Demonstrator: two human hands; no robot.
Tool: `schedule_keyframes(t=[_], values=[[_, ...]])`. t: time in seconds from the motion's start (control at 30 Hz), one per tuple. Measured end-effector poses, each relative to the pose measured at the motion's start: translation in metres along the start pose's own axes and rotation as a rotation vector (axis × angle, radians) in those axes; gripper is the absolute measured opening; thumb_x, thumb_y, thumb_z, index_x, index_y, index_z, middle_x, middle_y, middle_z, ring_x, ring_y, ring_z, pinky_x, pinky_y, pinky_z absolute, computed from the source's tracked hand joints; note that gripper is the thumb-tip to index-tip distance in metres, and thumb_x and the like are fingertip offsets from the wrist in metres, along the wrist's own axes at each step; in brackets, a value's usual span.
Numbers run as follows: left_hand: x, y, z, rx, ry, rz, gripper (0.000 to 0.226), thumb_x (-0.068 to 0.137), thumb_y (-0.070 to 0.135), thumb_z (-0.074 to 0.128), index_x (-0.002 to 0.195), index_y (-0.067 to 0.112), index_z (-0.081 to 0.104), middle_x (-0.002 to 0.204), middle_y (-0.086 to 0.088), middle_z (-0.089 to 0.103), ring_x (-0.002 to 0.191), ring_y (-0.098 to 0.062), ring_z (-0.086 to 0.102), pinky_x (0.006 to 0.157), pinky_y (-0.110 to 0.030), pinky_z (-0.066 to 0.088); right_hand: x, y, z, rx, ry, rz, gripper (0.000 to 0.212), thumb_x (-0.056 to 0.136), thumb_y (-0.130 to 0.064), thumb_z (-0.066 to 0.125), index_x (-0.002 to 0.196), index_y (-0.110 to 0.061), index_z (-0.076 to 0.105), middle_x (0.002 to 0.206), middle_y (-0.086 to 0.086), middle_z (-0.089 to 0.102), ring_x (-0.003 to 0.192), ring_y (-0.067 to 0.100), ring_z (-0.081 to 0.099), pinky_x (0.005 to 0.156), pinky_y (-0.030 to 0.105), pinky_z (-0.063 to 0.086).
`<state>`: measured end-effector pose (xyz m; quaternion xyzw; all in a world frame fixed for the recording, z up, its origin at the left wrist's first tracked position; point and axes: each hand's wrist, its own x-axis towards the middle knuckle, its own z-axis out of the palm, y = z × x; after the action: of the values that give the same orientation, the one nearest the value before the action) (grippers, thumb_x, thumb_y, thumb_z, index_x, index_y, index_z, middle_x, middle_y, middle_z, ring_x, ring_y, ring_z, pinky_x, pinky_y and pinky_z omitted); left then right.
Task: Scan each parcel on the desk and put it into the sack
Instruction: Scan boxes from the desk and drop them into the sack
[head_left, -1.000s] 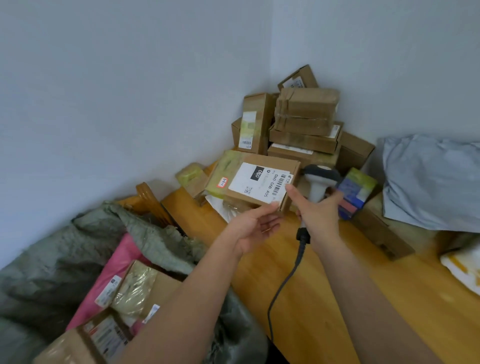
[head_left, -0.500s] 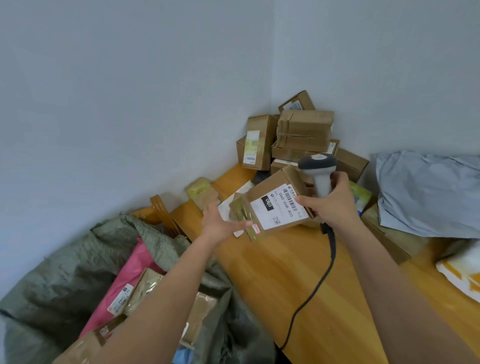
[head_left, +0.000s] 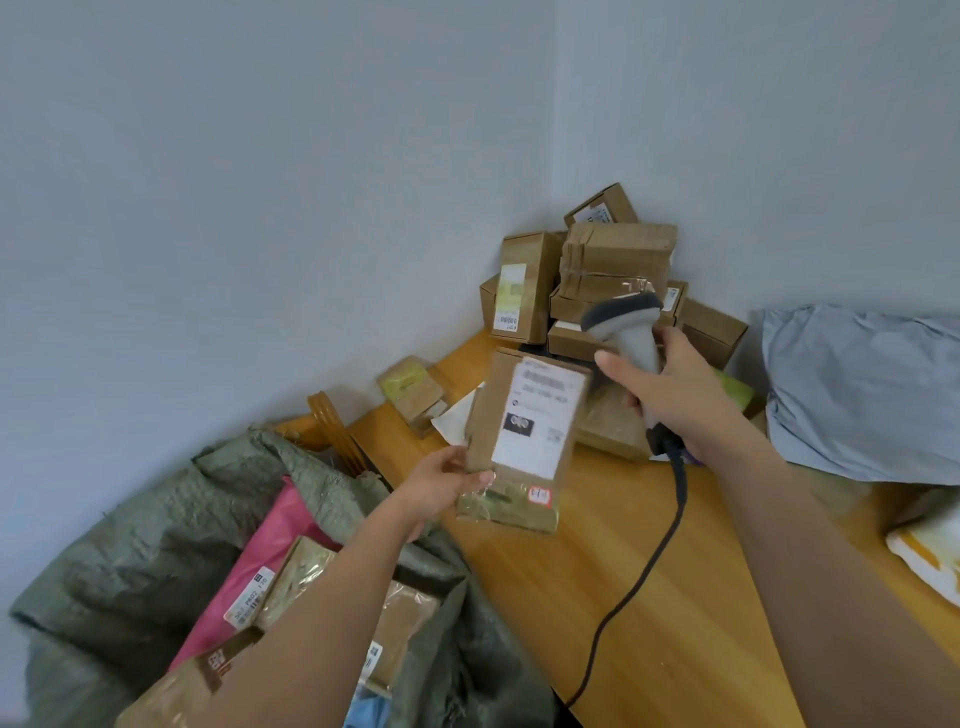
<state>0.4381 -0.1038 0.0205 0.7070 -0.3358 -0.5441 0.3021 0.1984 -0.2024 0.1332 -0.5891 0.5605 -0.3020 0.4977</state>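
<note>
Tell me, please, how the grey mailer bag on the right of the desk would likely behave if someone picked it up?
The mailer bag looks wrinkled and slumped, so it would probably flop rather than hold its shape. Its smooth plastic skin may be slippery in a loose hold. It bulges softly without hard corners, so the contents are likely soft and fairly light, though that cannot be confirmed.

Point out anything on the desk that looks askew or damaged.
The box stack in the corner is jumbled: the top box sits tilted, and another stands on end. No damage shows. The held parcel's label is too blurred to read.
</note>
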Motion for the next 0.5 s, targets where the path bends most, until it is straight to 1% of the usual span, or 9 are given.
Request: schedule_keyframes(t=[0.07,0.1,0.13,0.17,0.23,0.3,0.4,0.5], values=[[0.000,-0.001,0.005,-0.118,0.073,-0.059,0.047,0.087,0.030,0.072,0.129,0.016,0.054,0.113,-0.002,0.068,0.101,-0.020,0.066,0.083,-0.036,0.057,-0.002,-0.007,0.003,0.085,-0.020,0.059,0.039,0.095,-0.043,0.059,0.124,-0.018,0.049,0.097,0.003,0.060,0.064,0.010,0.060,0.054,0.023,0.048],[0.000,0.000,0.007,-0.160,0.094,-0.081,0.046,0.089,0.031,0.070,0.128,0.014,0.053,0.114,-0.003,0.068,0.099,-0.019,0.067,0.073,-0.032,0.057,-0.004,-0.010,0.004,0.151,-0.054,0.089,0.037,0.098,-0.043,0.055,0.123,-0.016,0.053,0.094,0.005,0.059,0.060,0.011,0.059,0.053,0.025,0.048],[0.001,0.002,0.010,-0.189,0.113,-0.097,0.045,0.089,0.032,0.069,0.127,0.013,0.053,0.113,-0.004,0.068,0.098,-0.019,0.067,0.067,-0.029,0.056,-0.007,-0.015,0.004,0.211,-0.096,0.111,0.033,0.100,-0.041,0.051,0.120,-0.015,0.055,0.091,0.008,0.057,0.057,0.012,0.058,0.051,0.024,0.048],[0.002,0.003,0.012,-0.219,0.135,-0.112,0.043,0.090,0.032,0.069,0.125,0.012,0.053,0.112,-0.004,0.069,0.097,-0.020,0.067,0.065,-0.028,0.056,-0.011,-0.020,0.004,0.248,-0.137,0.122,0.030,0.102,-0.038,0.049,0.118,-0.014,0.056,0.088,0.009,0.056,0.053,0.011,0.057,0.048,0.023,0.048],[0.006,0.005,0.016,-0.274,0.176,-0.144,0.044,0.089,0.031,0.070,0.123,0.010,0.053,0.108,-0.005,0.070,0.095,-0.023,0.068,0.066,-0.031,0.057,-0.019,-0.029,0.003,0.277,-0.206,0.120,0.031,0.103,-0.037,0.048,0.118,-0.012,0.058,0.088,0.011,0.058,0.051,0.011,0.057,0.047,0.023,0.048],[0.011,0.006,0.019,-0.297,0.209,-0.161,0.047,0.087,0.031,0.071,0.123,0.007,0.053,0.108,-0.008,0.070,0.095,-0.025,0.069,0.065,-0.033,0.058,-0.027,-0.039,0.002,0.288,-0.242,0.096,0.032,0.103,-0.037,0.048,0.120,-0.012,0.058,0.092,0.009,0.063,0.054,0.012,0.057,0.051,0.025,0.049],[0.014,0.005,0.022,-0.313,0.232,-0.172,0.050,0.087,0.029,0.072,0.125,0.005,0.051,0.112,-0.010,0.069,0.098,-0.026,0.068,0.067,-0.036,0.059,-0.039,-0.054,-0.005,0.325,-0.255,0.059,0.030,0.102,-0.037,0.049,0.115,-0.013,0.060,0.098,0.009,0.065,0.054,0.014,0.054,0.052,0.026,0.047],[0.015,0.004,0.026,-0.319,0.231,-0.183,0.046,0.088,0.028,0.071,0.122,0.005,0.050,0.114,-0.011,0.068,0.100,-0.027,0.067,0.071,-0.038,0.058,-0.048,-0.065,-0.013,0.342,-0.240,0.034,0.032,0.101,-0.038,0.050,0.115,-0.011,0.061,0.099,0.010,0.065,0.052,0.013,0.052,0.050,0.025,0.046]])
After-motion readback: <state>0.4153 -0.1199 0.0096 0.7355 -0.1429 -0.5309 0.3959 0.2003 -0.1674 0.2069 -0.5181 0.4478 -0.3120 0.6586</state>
